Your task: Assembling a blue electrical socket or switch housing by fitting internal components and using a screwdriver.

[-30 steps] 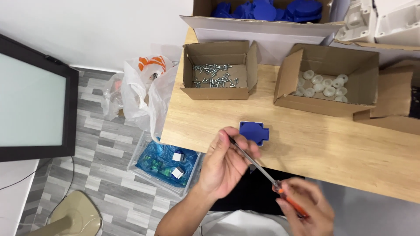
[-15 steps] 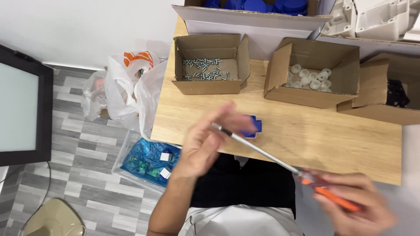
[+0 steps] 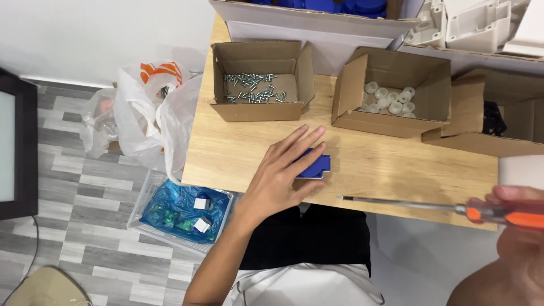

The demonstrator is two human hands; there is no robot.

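Flat and open, the left hand (image 3: 281,173) lies palm-down on the wooden table (image 3: 238,150), its fingers spread over a blue plastic part (image 3: 313,165) that sits near the table's front edge; the fingers cover the part's left half. Further right, the right hand (image 3: 518,226) is closed around the orange handle of a screwdriver (image 3: 430,206), whose long metal shaft runs level just beyond the front edge, tip pointing left and well apart from the blue part.

Left of the table, the floor (image 3: 73,192) is grey wood-look planks. A dark screen (image 3: 14,144) stands at the far left. A white plastic bag (image 3: 150,110) slumps against the table's left edge, and below it a clear bin (image 3: 181,212) lined with blue plastic holds two small white blocks.

On the table, a small cardboard box (image 3: 262,79) holds loose silver screws. To its right, a second box (image 3: 394,90) holds white round plastic pieces. A third box (image 3: 493,119) at the right shows something black inside. Behind them, a larger carton (image 3: 317,28) holds more blue parts, with white moulded pieces (image 3: 481,22) at the top right corner.

Bare tabletop lies between the boxes and the front edge.
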